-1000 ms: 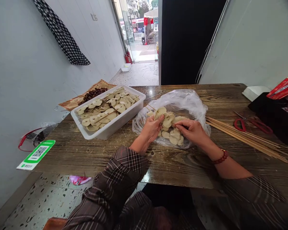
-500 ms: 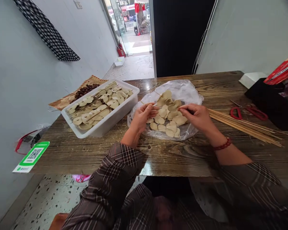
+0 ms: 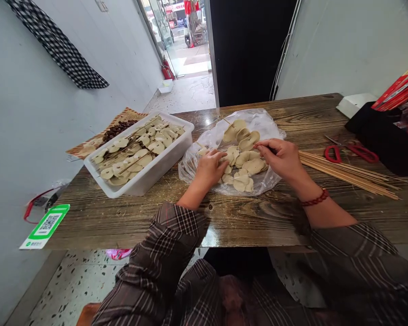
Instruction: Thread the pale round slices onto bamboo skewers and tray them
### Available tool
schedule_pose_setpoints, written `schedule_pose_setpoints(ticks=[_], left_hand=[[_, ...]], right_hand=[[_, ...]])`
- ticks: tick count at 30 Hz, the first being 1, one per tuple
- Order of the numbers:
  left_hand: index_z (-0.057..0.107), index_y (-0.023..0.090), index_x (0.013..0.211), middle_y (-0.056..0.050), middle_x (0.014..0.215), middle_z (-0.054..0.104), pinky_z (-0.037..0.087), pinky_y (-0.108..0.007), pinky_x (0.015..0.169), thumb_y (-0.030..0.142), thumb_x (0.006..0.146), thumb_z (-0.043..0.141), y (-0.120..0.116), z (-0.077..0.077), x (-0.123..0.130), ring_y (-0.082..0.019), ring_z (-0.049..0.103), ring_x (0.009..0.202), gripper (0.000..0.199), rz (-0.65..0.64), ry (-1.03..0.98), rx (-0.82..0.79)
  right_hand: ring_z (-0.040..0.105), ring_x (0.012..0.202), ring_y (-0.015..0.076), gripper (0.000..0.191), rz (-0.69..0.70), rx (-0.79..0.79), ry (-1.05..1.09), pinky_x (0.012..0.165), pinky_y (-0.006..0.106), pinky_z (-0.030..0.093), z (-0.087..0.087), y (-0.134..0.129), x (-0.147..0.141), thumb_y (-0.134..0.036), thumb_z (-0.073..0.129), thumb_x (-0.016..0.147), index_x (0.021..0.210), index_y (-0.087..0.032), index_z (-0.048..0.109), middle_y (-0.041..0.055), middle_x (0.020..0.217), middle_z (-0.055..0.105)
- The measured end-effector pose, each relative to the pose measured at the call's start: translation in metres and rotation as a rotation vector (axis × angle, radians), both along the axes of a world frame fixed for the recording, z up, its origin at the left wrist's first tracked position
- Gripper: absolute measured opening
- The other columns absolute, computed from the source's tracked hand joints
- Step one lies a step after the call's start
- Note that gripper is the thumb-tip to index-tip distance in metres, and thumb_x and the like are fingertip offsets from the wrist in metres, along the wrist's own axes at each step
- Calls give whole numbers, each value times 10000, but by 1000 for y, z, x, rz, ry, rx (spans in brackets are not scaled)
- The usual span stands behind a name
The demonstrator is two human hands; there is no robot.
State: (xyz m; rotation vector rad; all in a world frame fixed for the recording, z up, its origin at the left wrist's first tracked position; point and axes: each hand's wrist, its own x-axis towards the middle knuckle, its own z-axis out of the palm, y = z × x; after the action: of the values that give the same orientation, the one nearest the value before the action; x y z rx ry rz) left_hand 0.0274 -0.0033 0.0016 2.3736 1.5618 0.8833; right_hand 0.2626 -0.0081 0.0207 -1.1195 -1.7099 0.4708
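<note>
Pale round slices (image 3: 243,179) lie heaped on a clear plastic bag (image 3: 265,118) in the middle of the table. My right hand (image 3: 279,156), at the right of the heap, pinches the end of a thin skewer that carries several slices (image 3: 241,135); most of the skewer is hidden by them. My left hand (image 3: 211,170) rests on the left side of the heap, its fingers bent over the slices and partly apart. Whether it grips a slice cannot be made out. A white tub (image 3: 144,179) to the left is filled with skewered slices (image 3: 136,156).
Bare skewers (image 3: 350,174) lie right of the bag, beside red-handled scissors (image 3: 333,154). A black box (image 3: 370,136) with red packets stands far right. Dark red pieces (image 3: 117,130) sit on paper behind the tub. A green code card (image 3: 47,226) is at the left edge.
My left hand has moved right and down onto the loose slices, away from the skewer's left side. My right hand still holds the skewer end. The view has shifted slightly.
</note>
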Motion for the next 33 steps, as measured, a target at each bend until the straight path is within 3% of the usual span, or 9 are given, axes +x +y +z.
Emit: schedule_pose_setpoints(ticks=[5,10,14,18,22,25,29,33], left_hand=[[717,189,1027,-112,1058,688,454,-405,949,277,806,700,1,-4,10,-275,596,1047,238,-1,145,6],[717,179,930,-100,997,692,461,-353,875,229,831,638,8,-7,11,-235,614,953,136,29,31,-26],[670,178,752,-48,794,673,447,-295,751,194,861,534,11,-7,7,-175,593,781,176,89,-176,-75],[620,172,724,-1,645,600,397,-239,593,251,852,553,10,-4,0,-127,530,619,165,172,-576,-235],[585,177,797,8,692,627,365,-201,501,310,827,615,10,2,-8,-97,558,554,140,123,-1087,-477],[574,176,847,-10,757,665,395,-187,511,288,782,675,10,5,-15,-105,627,614,164,66,-1326,-535],[584,173,869,-12,786,678,422,-183,521,304,740,737,10,9,-20,-99,635,631,239,32,-1407,-533],[610,164,810,12,722,644,392,-187,502,337,696,775,7,11,-19,-73,558,556,264,36,-1233,-466]], right_hand=[[691,759,207,223,15,9,-29,665,315,519,0,0,-2,-293,578,868,880,-184,772,64,847,769],[704,782,219,209,27,42,-26,720,335,529,1,0,-3,-282,583,863,860,-191,772,65,854,774],[710,808,228,201,34,56,-9,730,340,529,2,0,-3,-277,590,862,856,-196,773,65,854,773],[706,793,218,204,33,41,12,712,331,526,2,-1,-3,-283,590,866,858,-194,773,61,838,770],[693,761,208,207,48,15,23,667,315,522,2,-1,-3,-286,593,866,864,-186,774,57,825,762],[679,722,194,211,50,-3,36,626,299,513,0,-1,-2,-299,600,864,869,-181,776,53,804,754],[666,691,187,218,40,-30,37,591,290,502,0,-1,-1,-300,599,857,880,-177,777,54,794,748],[671,704,193,224,24,-45,24,586,287,496,3,-2,0,-299,593,850,871,-174,777,56,784,747]])
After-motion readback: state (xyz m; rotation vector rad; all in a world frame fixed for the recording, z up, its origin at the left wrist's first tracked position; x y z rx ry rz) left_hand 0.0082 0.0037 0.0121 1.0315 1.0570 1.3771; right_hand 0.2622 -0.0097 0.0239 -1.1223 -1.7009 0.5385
